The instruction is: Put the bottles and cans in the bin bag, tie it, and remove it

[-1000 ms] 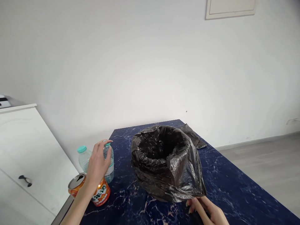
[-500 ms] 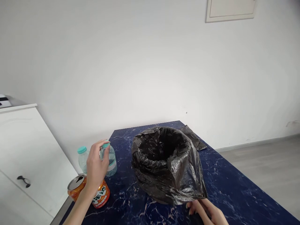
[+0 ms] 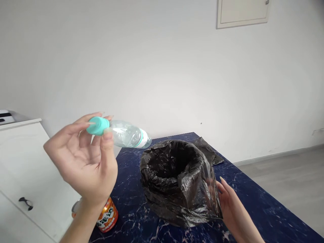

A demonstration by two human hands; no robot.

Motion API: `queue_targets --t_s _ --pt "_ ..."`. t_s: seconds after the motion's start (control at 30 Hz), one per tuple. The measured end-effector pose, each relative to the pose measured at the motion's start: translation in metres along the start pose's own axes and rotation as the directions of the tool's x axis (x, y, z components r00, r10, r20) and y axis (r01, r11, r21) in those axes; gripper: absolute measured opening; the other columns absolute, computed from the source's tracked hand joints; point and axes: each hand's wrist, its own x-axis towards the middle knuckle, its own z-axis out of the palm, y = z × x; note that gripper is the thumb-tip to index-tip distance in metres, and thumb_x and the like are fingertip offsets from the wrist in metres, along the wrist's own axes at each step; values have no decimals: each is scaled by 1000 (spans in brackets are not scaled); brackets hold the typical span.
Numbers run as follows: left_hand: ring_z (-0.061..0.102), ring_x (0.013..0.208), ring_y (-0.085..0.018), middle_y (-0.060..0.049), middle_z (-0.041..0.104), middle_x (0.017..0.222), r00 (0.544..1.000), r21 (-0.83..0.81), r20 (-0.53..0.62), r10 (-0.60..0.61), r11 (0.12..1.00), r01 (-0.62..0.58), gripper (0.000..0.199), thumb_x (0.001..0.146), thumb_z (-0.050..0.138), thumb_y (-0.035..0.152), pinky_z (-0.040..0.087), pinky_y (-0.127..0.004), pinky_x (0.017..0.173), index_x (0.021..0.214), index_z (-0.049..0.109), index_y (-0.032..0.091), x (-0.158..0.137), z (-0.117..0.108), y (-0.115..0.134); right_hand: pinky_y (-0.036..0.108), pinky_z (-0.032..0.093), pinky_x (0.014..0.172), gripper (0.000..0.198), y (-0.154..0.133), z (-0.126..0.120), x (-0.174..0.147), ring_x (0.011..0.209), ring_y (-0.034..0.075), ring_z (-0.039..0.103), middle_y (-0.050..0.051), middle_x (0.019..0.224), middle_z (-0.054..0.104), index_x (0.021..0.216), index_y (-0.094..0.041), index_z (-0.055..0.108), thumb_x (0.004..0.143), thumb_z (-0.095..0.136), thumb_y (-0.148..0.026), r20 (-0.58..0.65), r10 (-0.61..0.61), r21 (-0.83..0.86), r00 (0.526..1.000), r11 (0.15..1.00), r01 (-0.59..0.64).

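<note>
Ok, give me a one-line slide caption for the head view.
Left hand lifts a clear bottle by its teal cap; right hand holds the black bag.

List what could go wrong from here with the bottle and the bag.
1. The left hand pinches the plastic bottle only at its teal cap, with the bottle lying nearly level in the air; it might slip and fall onto the blue table.
2. The black bag is limp, and the right hand touches just one side; its mouth may sag or shift.
3. The orange can stands under the left forearm near the table edge; a dip may knock it off.
</note>
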Motion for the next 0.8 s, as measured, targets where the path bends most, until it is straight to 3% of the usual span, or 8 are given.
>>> queue_targets --t_s 0.1,0.23,0.4,0.6,0.8 --pt "68 120 -20 -4 60 123 998 -85 59 -25 996 30 38 93 69 4 63 -50 105 123 54 22 9 20 14 36 60 73 50 -14 5 13 86 28 77 5 95 80 125 -28 71 93 68 -65 56 73 169 996 982 -81" --pt "69 123 -19 -3 65 126 978 -177 155 -143 969 169 39 95 68 3 62 -47 108 122 55 27 5 39 23 30 56 65 54 -37 7 40 65 20 70 0 85 78 133 -29 65 90 75 -59 87 49 205 995 976 -66" --pt "72 121 -20 -3 67 128 919 -165 299 -256 935 315 36 97 70 12 62 -45 110 125 56 29 -10 52 25 31 57 69 62 -54 6 84 74 22 75 3 98 82 141 -28 63 88 80 -53 240 -1 194 971 980 -47" --pt "71 124 -23 -5 71 131 830 -54 430 -355 907 417 28 101 69 24 64 -45 107 126 58 30 -25 57 23 32 58 85 60 -42 2 120 97 23 77 4 125 80 137 -27 70 81 87 -43 325 -32 236 945 970 -49" --pt "73 119 -22 -5 73 128 737 18 525 -426 871 491 28 101 68 29 65 -41 104 127 58 29 -31 61 20 29 59 72 36 -17 -16 134 76 19 75 -2 92 82 100 -27 79 69 95 -37 231 -60 313 971 949 -16"
